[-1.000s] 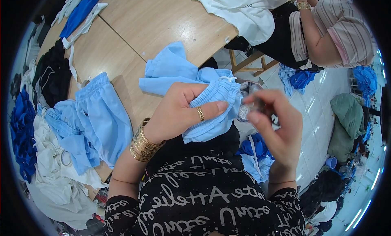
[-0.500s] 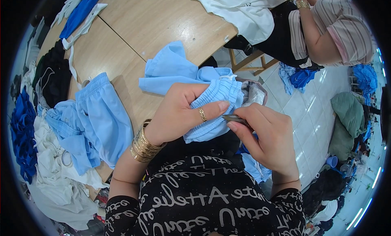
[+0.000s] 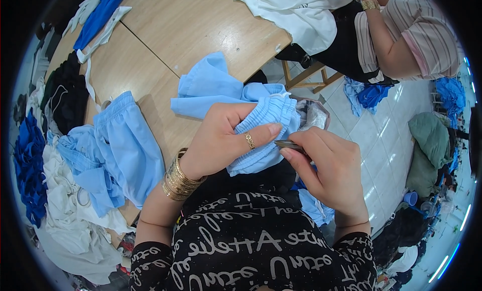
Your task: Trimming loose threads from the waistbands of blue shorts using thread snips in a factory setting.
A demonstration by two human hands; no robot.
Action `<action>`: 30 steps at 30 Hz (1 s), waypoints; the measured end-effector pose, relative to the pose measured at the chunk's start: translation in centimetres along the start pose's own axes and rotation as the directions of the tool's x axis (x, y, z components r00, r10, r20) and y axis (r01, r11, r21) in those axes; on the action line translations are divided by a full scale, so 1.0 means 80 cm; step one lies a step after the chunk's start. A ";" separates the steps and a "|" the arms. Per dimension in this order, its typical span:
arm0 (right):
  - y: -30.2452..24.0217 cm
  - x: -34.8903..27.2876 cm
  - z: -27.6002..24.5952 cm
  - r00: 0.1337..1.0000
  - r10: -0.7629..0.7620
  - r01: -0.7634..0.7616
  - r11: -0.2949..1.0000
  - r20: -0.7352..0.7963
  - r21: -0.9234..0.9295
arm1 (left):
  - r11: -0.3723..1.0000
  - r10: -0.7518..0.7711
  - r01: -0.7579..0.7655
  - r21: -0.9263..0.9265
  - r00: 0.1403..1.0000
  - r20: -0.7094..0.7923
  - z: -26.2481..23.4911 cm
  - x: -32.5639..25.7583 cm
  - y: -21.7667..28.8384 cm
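Observation:
My left hand [image 3: 221, 140] is closed round the gathered elastic waistband of a light blue garment [image 3: 268, 117], its thumb lying on top of the ruffled folds. The rest of that cloth spreads forward onto the table edge. In my right hand [image 3: 331, 165] is a pair of small dark metal thread snips [image 3: 290, 144], pinched between thumb and fingers. Their tips point left at the waistband, close to my left thumb; whether they touch the fabric I cannot tell. Most of the right-hand fingers are hidden behind the hand.
Light blue elastic-waist shorts [image 3: 130, 145] lie on the wooden table [image 3: 165, 29] at left, beside heaped white cloth [image 3: 75, 235] and royal blue cloth [image 3: 30, 165]. A co-worker [image 3: 401, 39] sits at far right with white fabric [image 3: 306, 24]. Green bundles [image 3: 429, 140] rest on the tiled floor.
The snips' tips have shifted very slightly right, away from my left thumb. Both hands keep their hold and the garment stays almost in place.

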State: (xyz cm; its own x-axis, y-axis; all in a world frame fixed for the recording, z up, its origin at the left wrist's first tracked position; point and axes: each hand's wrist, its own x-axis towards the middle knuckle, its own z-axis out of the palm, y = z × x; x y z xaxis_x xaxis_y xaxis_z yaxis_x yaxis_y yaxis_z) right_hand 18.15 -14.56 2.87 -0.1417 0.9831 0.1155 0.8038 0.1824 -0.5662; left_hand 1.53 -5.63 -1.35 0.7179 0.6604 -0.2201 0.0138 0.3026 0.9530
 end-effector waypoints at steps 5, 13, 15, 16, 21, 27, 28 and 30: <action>0.000 -0.001 0.004 0.999 -0.001 0.000 1.000 -0.033 -0.026 | 0.999 -0.002 0.002 -0.040 1.000 -0.007 0.001 0.001 -0.001; -0.001 0.000 0.010 0.994 -0.015 0.003 0.994 -0.109 -0.108 | 0.999 0.043 -0.045 -0.027 0.995 -0.094 0.007 0.001 -0.002; -0.001 0.001 0.012 0.993 -0.007 -0.005 0.995 -0.121 -0.100 | 0.998 0.046 -0.049 -0.029 0.994 -0.097 0.007 0.001 0.000; 0.000 0.001 0.014 0.991 0.009 -0.016 0.998 -0.135 -0.053 | 0.998 0.048 -0.052 -0.031 0.994 -0.100 0.007 0.002 0.000; -0.001 0.002 0.019 0.979 0.055 -0.036 0.994 -0.196 0.101 | 0.995 0.058 -0.065 -0.079 0.994 -0.091 0.007 0.003 0.000; 0.004 0.002 0.022 0.974 0.021 0.006 0.993 -0.225 0.118 | 0.992 0.072 -0.079 -0.101 0.995 -0.075 0.007 0.002 0.002; 0.004 0.002 0.022 0.974 0.018 0.009 0.993 -0.225 0.120 | 0.992 0.071 -0.078 -0.096 0.995 -0.069 0.007 0.002 0.001; 0.006 0.001 0.023 0.974 0.015 0.013 0.992 -0.227 0.122 | 0.992 0.071 -0.078 -0.102 0.995 -0.071 0.008 0.002 0.002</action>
State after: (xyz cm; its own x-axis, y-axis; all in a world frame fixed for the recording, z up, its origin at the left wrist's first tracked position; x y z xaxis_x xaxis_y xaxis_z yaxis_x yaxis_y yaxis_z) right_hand 17.44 -14.37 1.13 0.0055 0.9573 0.2891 0.7254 0.1952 -0.6600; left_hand 2.09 -5.95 -1.10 0.6657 0.7276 -0.1659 -0.1138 0.3187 0.9410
